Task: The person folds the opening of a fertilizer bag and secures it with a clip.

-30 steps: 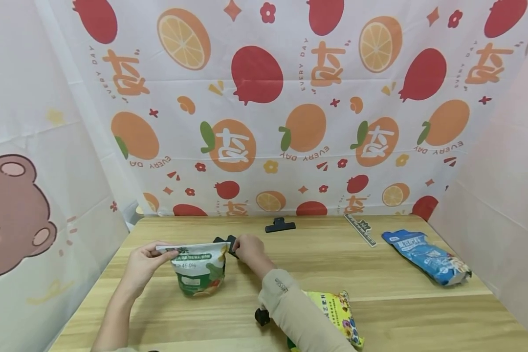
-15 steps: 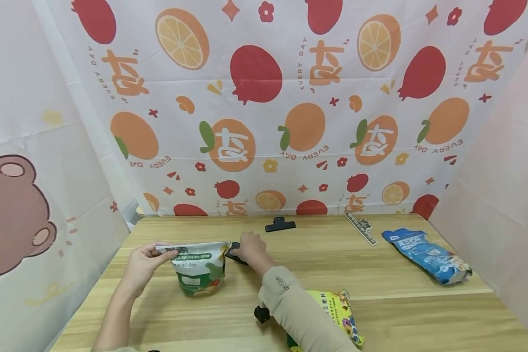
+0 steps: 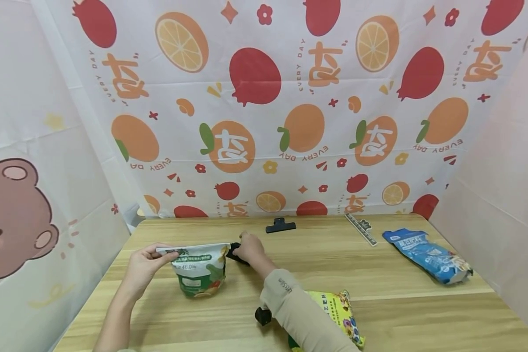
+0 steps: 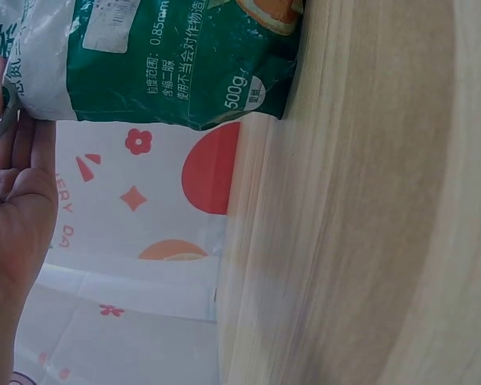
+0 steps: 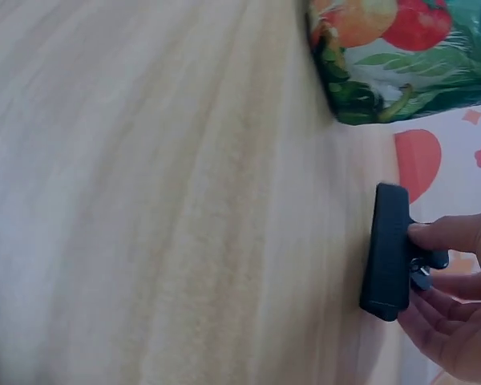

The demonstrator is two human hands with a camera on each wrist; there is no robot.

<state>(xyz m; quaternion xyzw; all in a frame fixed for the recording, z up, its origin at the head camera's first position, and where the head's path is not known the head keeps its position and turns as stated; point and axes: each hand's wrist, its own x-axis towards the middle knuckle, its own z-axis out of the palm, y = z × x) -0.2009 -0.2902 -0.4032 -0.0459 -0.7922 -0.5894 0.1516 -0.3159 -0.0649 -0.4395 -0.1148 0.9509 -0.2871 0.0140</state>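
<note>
A white and green fertilizer bag (image 3: 199, 274) stands upright on the left half of the table, printed with vegetables and "46.0%". My left hand (image 3: 144, 268) pinches its top left corner, thumb in front; in the left wrist view the bag's lower side (image 4: 176, 68) shows "500g". Just off the bag's top right corner, my right hand (image 3: 251, 250) holds a black clip (image 5: 387, 255) between thumb and fingers. The right wrist view shows the thumb on the clip's handle and its long bar pointing away from the palm.
Another black clip (image 3: 280, 225) lies at the back of the wooden table (image 3: 308, 264). Farther right are a ruler-like strip (image 3: 361, 230) and a blue bag (image 3: 427, 256). A yellow bag (image 3: 332, 313) lies in front, partly covered by my right sleeve (image 3: 299, 308).
The clip in my right hand has turned and shifted from behind the bag's top right corner to just right of it. My left hand and the bag have stayed put.
</note>
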